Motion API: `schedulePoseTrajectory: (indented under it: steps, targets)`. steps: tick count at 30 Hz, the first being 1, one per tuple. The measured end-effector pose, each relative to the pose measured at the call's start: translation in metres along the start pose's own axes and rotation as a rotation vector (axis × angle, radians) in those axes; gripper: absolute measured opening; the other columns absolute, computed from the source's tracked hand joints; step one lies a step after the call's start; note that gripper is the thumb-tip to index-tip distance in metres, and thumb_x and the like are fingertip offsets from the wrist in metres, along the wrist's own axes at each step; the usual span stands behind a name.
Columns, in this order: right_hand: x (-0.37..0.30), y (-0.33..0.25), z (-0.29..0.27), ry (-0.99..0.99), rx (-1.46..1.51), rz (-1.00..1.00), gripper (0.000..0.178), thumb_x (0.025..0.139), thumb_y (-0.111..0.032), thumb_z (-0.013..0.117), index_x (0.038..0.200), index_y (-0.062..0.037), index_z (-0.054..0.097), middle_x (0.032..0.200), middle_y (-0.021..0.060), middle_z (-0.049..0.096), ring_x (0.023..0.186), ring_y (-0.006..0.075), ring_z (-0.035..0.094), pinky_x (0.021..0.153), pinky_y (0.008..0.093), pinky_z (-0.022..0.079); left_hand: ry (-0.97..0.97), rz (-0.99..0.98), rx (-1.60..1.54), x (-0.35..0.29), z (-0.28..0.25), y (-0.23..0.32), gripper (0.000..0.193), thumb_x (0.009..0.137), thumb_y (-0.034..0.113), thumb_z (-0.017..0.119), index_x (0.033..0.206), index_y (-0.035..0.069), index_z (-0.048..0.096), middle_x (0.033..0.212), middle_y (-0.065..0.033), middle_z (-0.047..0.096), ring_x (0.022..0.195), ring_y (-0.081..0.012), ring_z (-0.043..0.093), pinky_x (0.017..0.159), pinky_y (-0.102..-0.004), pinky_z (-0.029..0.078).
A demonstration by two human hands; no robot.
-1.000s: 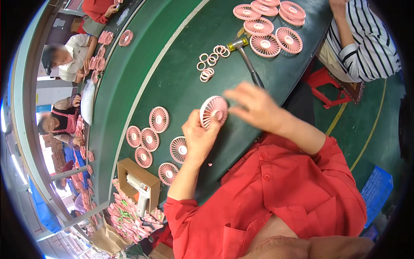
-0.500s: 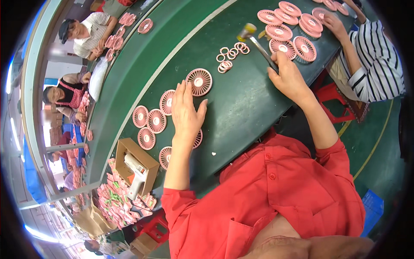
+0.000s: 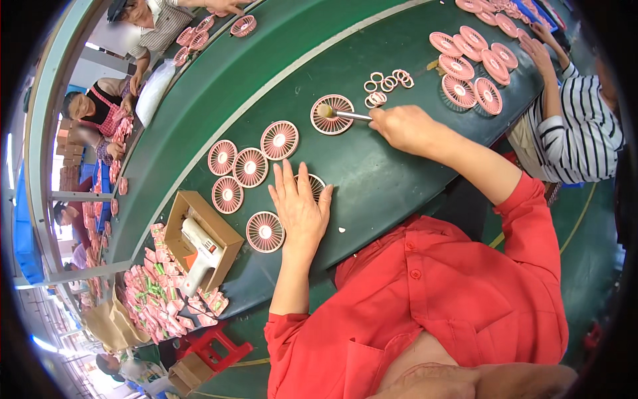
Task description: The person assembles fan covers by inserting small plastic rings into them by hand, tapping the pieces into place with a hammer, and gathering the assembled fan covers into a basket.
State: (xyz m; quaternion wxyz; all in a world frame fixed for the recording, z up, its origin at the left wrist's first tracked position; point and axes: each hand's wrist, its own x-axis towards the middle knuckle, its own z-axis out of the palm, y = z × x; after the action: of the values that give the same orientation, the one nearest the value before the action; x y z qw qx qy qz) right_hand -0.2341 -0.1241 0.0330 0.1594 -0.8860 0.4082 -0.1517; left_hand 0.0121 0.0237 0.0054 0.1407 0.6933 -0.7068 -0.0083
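My right hand (image 3: 404,128) is closed round the metal handle of a small mallet (image 3: 325,110) with a yellowish head. The mallet head is over the middle of a pink round fan grille (image 3: 337,128); whether it touches cannot be told. Fingers spread, my left hand (image 3: 300,209) lies over another pink grille (image 3: 318,185), hiding much of it. Left of that hand are several more grilles, among them one by the thumbless side of the wrist (image 3: 265,232) and one farther back (image 3: 279,140). Small pink rings (image 3: 389,83) lie beyond my right hand.
A cardboard box (image 3: 229,247) with a white heat-gun-like tool (image 3: 201,243) stands at the left, beside a pile of pink pieces (image 3: 153,292). More grilles (image 3: 458,90) lie at the far right near a person in a striped top (image 3: 581,133). Other people work across the green table (image 3: 372,169).
The mallet has come down from its raised position, leftward over a grille. My left hand has moved off the grilles farther back to one nearer me. The whole view has shifted somewhat.
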Motion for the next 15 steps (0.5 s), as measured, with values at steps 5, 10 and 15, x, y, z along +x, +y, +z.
schedulePoseTrajectory:
  steps: [5, 10, 15]
  targets:
    - [0.004, -0.015, -0.004, 0.258, 0.093, -0.002, 0.023, 0.097, -0.024, 0.053, 0.095, -0.0015, 0.057, 0.071, 0.0207, 0.065, 0.068, 0.0419, 0.065, 0.061, 0.0522, 0.051, 0.042, -0.026, 0.002, 0.022, 0.000, -0.008, 0.067, 0.088, 0.040, 0.067, 0.139, 0.000, 0.047, 0.153, -0.0234, 0.031, 0.144, -0.0422, 0.025, 0.111, -0.0627, 0.025]
    - [0.010, 0.000, 0.001, -0.105, -0.065, 0.129, 0.025, 0.098, -0.026, 0.052, 0.095, -0.0010, 0.057, 0.074, 0.0229, 0.065, 0.074, 0.0436, 0.065, 0.065, 0.0536, 0.051, 0.032, -0.014, 0.023, 0.025, 0.008, -0.013, 0.060, 0.087, 0.035, 0.068, 0.133, 0.000, 0.054, 0.143, -0.0210, 0.046, 0.138, -0.0386, 0.036, 0.112, -0.0551, 0.027]
    - [0.014, -0.016, -0.008, 0.020, 0.084, 0.188, 0.028, 0.099, -0.027, 0.052, 0.093, 0.0001, 0.057, 0.075, 0.0243, 0.065, 0.076, 0.0449, 0.064, 0.066, 0.0544, 0.050, 0.003, -0.053, -0.038, 0.017, 0.006, -0.012, 0.060, 0.084, 0.034, 0.071, 0.131, 0.001, 0.055, 0.144, -0.0171, 0.046, 0.139, -0.0355, 0.036, 0.112, -0.0581, 0.027]
